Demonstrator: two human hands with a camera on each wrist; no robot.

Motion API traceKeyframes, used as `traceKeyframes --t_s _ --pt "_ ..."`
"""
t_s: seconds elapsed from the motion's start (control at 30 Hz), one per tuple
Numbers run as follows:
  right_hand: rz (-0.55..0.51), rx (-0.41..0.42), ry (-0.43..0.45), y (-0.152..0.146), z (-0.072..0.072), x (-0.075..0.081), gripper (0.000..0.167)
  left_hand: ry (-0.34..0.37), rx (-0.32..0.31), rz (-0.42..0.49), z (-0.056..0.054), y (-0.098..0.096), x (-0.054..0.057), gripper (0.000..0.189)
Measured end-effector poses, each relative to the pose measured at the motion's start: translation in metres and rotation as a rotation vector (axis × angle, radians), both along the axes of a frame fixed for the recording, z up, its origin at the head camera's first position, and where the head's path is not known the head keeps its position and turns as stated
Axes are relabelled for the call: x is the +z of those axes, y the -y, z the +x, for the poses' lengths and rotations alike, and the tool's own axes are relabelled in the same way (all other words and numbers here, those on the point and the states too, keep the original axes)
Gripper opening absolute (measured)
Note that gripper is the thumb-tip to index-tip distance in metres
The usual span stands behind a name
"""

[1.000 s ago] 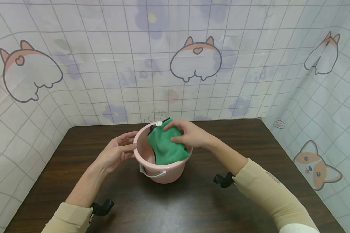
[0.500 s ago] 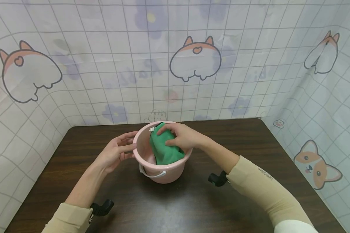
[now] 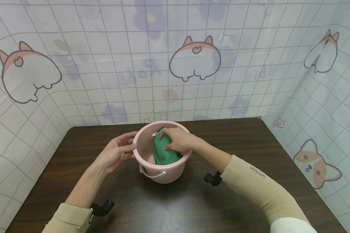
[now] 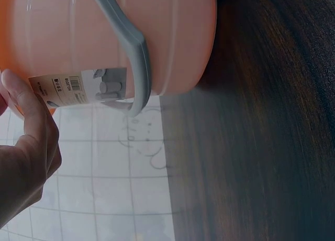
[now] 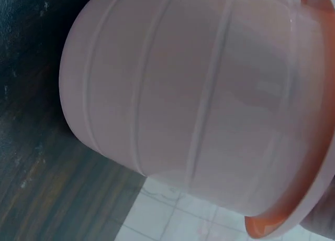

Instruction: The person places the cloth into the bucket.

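A pink bucket [image 3: 163, 174] stands upright on the table. My left hand [image 3: 113, 152] holds its left side, thumb at the rim and the other fingers along the outside; the left wrist view shows this hand [image 4: 29, 152] by the rim, near a printed label [image 4: 78, 88]. Reaching over the right rim, my right hand [image 3: 179, 139] grips a green cloth [image 3: 163, 152] with a white tag [image 3: 154, 134] inside the bucket. The cloth's lower part is hidden. In the right wrist view the bucket's ribbed wall [image 5: 172, 89] fills most of the picture, and the fingers are not seen.
The bucket's white handle [image 3: 154, 175] hangs down at the front. The dark wooden table [image 3: 163, 210] ends at a white, grid-patterned cloth backdrop [image 3: 119, 64] behind and at both sides. A black mount sits at each wrist.
My right hand has moved down and slightly left, carrying the green cloth deeper into the bucket; the cloth no longer rises above the back rim. My left hand and the bucket have stayed put.
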State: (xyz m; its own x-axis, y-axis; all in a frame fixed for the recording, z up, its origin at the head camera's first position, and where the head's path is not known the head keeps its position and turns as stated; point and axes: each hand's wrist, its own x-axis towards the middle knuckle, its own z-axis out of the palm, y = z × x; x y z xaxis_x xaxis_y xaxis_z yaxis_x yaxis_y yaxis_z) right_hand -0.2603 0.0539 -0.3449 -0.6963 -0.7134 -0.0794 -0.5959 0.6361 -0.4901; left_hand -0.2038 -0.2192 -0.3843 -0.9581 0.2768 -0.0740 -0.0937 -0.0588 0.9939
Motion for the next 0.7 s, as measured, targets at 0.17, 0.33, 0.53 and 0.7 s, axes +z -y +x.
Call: traceKeyframes --t_s 0.17,0.33,0.53,0.7 --pt "0.084 -0.007 -0.013 0.004 -0.001 0.001 0.038 -0.001 -0.002 0.007 0.000 0.000 0.000 0.060" --pt "0.140 -0.015 -0.053 0.006 0.000 0.002 0.037 0.006 -0.001 0.011 0.000 -0.001 0.001 0.059" --pt "0.124 -0.015 -0.081 0.003 0.003 0.005 0.038 0.012 0.000 0.018 0.001 -0.002 0.000 0.059" --pt "0.043 -0.024 -0.083 -0.005 0.003 0.010 0.038 0.012 0.006 0.013 0.001 -0.001 0.001 0.059"
